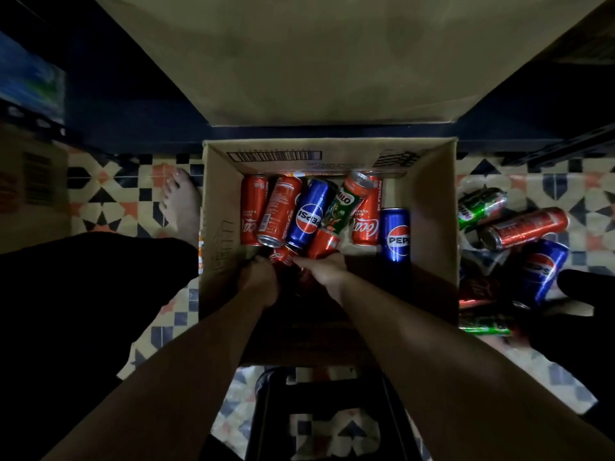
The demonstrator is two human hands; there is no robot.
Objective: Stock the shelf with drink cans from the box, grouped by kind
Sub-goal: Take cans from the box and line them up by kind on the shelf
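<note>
An open cardboard box (432,207) sits on the floor below me, holding several red Coca-Cola cans (279,207), a blue Pepsi can (309,216), a green Milo can (344,204) and a second Pepsi can (395,239) standing at the right. Both my hands reach into the box's near side. My left hand (258,277) closes around a red cola can (283,257). My right hand (324,269) grips another red cola can (322,244). The near part of the box is dark, and what lies under my hands is hidden.
A beige shelf board (332,61) in a dark frame stands right behind the box. More Milo, cola and Pepsi cans (525,227) lie loose on the patterned tile floor to the right. My bare foot (183,201) rests left of the box. A black stool (326,410) is below me.
</note>
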